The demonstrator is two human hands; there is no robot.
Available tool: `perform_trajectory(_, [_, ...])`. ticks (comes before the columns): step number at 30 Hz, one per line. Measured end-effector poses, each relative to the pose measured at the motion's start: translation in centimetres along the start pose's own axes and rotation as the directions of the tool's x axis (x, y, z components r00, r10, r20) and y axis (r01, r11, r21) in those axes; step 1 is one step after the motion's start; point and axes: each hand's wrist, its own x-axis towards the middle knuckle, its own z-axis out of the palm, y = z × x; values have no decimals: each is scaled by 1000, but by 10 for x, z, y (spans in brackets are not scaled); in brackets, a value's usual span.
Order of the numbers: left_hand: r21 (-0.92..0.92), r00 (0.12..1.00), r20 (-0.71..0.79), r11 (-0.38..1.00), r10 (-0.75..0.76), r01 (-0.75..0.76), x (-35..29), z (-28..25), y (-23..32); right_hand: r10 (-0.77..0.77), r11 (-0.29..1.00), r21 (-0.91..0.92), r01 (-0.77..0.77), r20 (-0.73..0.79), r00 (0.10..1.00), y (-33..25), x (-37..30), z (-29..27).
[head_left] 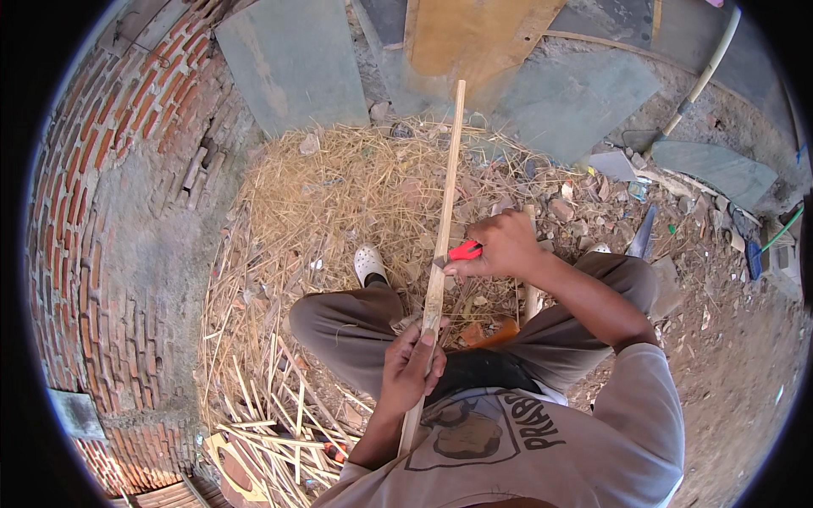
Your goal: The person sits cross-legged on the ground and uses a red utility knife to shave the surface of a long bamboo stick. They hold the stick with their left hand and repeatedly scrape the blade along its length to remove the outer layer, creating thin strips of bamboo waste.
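A long, pale wooden strip (450, 182) slants from my lap up toward the far slabs. My left hand (410, 366) is closed around its lower part, thumb on top. In my right hand (506, 244) is a red-handled utility knife (465, 251). Its grey blade rests against the strip about midway along, well above the left hand. The right fingers are wrapped round the handle and hide most of it. Straw and wood shavings (339, 186) cover the ground beyond my knees.
A brick wall (110, 169) stands on the left. Many thin strips (292, 436) lie heaped at the lower left. Grey slabs (292, 63) and a brown board (474, 38) lie at the far side. A grey blade-like piece (644, 233) sticks up past my right knee.
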Motion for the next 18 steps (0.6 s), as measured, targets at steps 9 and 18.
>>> perform_trajectory(9, [17,992,107,997,-71,70,-16,14,-3,356,929,-68,-365,-122,927,76,23,-26])
perform_trajectory(18, [78,982,156,992,-108,97,-40,8,-8,486,858,-95,-506,-172,857,119,43,-51])
